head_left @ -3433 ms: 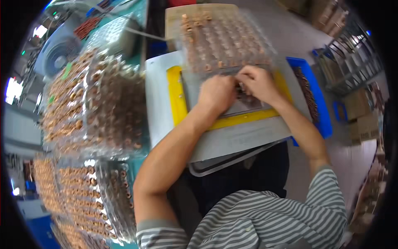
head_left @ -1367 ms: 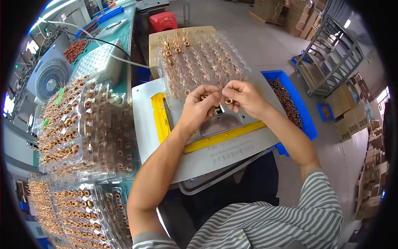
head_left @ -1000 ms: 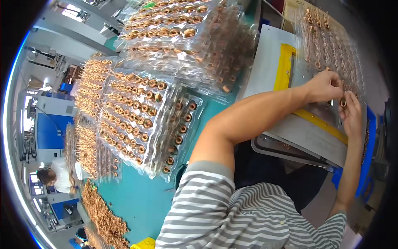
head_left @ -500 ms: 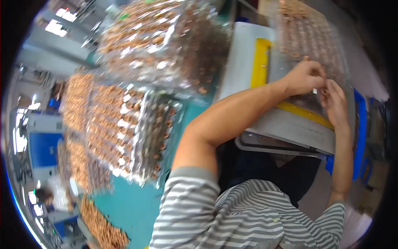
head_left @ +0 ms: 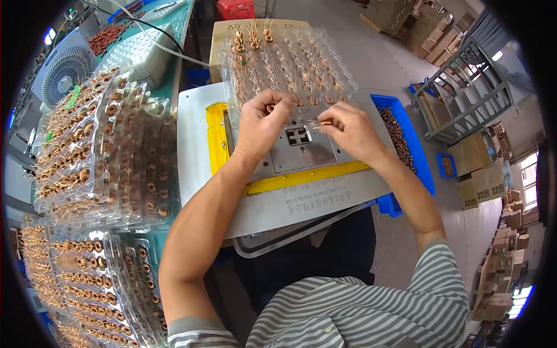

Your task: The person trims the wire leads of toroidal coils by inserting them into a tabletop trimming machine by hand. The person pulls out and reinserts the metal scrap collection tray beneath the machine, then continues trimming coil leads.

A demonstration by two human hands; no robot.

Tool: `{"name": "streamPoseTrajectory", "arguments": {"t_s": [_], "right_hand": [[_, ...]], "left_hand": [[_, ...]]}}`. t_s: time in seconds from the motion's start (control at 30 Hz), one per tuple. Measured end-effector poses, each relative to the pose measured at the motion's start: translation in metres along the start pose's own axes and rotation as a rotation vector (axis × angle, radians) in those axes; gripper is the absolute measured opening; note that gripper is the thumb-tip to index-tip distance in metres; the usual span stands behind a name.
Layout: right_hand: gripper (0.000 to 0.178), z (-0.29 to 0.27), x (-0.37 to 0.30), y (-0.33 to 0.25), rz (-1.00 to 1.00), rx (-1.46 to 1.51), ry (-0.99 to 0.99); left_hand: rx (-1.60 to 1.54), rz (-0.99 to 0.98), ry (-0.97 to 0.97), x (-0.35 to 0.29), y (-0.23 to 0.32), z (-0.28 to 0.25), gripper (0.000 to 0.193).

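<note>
My left hand (head_left: 262, 123) rests on the near edge of a clear blister tray (head_left: 288, 61) of copper coils and pinches a small copper coil (head_left: 270, 108) between thumb and fingers. My right hand (head_left: 348, 129) is just to its right, fingers closed on the thin wire leads (head_left: 315, 122) running from that coil. Both hands hover over a grey metal fixture plate (head_left: 303, 149) with a small square opening, set on a white board with yellow strips (head_left: 216, 137).
Stacks of clear trays filled with copper coils (head_left: 96, 156) cover the teal table to my left, more lie lower left (head_left: 81, 278). A blue bin of coils (head_left: 406, 145) sits at the right. A desk fan (head_left: 65, 65) stands far left; shelving and cartons right.
The view has swung back from the left to straight over the fixture. Both hands stay at the tray's near edge, now holding a coil and its leads between them.
</note>
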State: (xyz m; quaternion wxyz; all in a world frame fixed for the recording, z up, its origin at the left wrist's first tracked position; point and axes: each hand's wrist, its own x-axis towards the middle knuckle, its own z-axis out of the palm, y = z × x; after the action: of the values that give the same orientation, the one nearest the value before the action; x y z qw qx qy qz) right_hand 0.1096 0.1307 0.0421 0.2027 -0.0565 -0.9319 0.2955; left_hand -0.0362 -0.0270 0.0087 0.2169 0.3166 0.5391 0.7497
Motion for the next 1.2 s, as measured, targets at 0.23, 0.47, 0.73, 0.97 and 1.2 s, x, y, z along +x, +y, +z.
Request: {"name": "streamPoseTrajectory", "arguments": {"t_s": [0.23,0.47,0.73,0.97,1.2], "right_hand": [[0.015,0.012,0.007,0.003,-0.286,-0.246,-0.081],[0.008,0.029,0.012,-0.002,-0.375,-0.380,-0.088],[0.011,0.007,0.011,0.001,-0.359,-0.271,-0.119],[0.010,0.021,0.013,-0.008,-0.282,-0.287,-0.041],[0.015,0.018,0.004,-0.013,-0.137,-0.142,-0.055]], "left_hand": [[0.023,0.024,-0.033,0.003,-0.002,-0.001,0.013],[0.109,0.086,-0.038,-0.003,-0.006,-0.011,0.014],[0.182,0.334,0.006,0.007,-0.016,0.006,0.017],[0.246,0.182,-0.076,-0.001,0.002,-0.003,0.021],[0.055,0.002,-0.129,0.000,-0.009,-0.001,0.016]]}}
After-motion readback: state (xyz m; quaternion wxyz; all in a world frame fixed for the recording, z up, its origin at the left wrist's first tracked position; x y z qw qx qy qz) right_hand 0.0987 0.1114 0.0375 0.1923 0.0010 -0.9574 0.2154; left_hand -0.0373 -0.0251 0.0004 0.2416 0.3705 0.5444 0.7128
